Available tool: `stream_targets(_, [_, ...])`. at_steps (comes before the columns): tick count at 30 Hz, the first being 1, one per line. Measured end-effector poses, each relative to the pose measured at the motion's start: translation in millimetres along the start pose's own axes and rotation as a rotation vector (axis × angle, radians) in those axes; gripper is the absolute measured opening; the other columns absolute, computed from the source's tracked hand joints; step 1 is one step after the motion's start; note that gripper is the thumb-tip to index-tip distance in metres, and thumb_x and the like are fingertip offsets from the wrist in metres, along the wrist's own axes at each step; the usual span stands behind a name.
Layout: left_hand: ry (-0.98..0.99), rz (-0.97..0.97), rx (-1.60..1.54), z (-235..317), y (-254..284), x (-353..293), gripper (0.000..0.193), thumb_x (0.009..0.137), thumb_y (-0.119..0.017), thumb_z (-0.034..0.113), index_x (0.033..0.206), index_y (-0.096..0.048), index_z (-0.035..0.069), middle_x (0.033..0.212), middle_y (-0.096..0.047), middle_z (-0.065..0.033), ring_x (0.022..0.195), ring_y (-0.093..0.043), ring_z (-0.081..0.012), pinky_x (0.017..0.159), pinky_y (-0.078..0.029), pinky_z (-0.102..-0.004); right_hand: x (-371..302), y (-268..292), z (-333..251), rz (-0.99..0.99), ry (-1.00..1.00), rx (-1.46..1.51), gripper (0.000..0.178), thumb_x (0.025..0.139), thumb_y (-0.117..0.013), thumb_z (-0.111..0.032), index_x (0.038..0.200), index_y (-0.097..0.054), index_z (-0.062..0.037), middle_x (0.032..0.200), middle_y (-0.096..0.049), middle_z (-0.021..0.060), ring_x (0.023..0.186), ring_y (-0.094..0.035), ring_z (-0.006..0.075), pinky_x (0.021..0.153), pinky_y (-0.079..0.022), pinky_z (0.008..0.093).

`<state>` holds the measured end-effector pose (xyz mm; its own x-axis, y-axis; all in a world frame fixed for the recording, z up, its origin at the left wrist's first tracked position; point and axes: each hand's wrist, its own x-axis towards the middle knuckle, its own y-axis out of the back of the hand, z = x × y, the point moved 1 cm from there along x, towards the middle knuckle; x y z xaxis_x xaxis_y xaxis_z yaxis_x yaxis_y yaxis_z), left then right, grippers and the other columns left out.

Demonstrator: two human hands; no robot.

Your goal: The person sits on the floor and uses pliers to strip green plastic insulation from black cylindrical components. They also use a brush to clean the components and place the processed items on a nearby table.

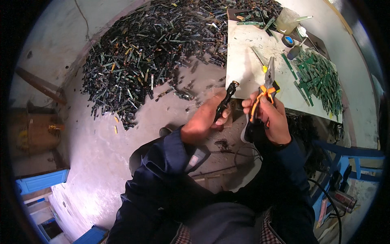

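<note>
My left hand [205,112] is closed around a slim black piece [227,96] with a copper-coloured end pointing up and away. What exactly this piece is, I cannot make out. My right hand [274,116] grips pliers [268,77] by their orange and black handles, jaws upward and seemingly with nothing between them. Both hands are over the near edge of a white board [243,49], the left slightly off its corner. Beyond the pliers lies a thin tool [259,57] with a yellow part. Green strips [319,77] are piled on the board's right side.
A large heap of dark strips [158,53] covers the floor ahead and to the left. A cloudy cup [287,21] and a tape roll [288,40] stand at the board's far right. Blue furniture [349,152] is at the right, with a dark cable [335,207] nearby.
</note>
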<state>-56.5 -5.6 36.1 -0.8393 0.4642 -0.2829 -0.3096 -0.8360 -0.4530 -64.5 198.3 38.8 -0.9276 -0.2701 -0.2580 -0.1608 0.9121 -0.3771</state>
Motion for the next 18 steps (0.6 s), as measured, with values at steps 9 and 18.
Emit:
stream_targets(9, [0.131, -0.01, -0.35, -32, 14, 20, 0.038, 0.098, -0.031, 0.046, 0.084, -0.046, 0.014, 0.056, -0.036, 0.0033, 0.044, -0.026, -0.0077, 0.044, -0.022, -0.0232, -31, -7, 21, -0.322, -0.371, 0.219, 0.041, 0.092, -0.052, -0.035, 0.118, -0.051, -0.0032, 0.098, -0.065, 0.0169, 0.084, -0.067, 0.0273, 0.054, -0.051, 0.0291])
stream_targets(18, [0.057, -0.064, -0.081, -19, 6, 26, 0.059, 0.097, -0.025, 0.052, 0.054, -0.036, 0.014, 0.051, -0.035, 0.0008, 0.045, -0.038, -0.0114, 0.046, -0.038, -0.0251, -33, -12, 21, -0.372, -0.468, 0.242, 0.041, 0.091, -0.052, -0.036, 0.115, -0.052, -0.0025, 0.096, -0.065, 0.0157, 0.081, -0.067, 0.0258, 0.048, -0.047, 0.0268])
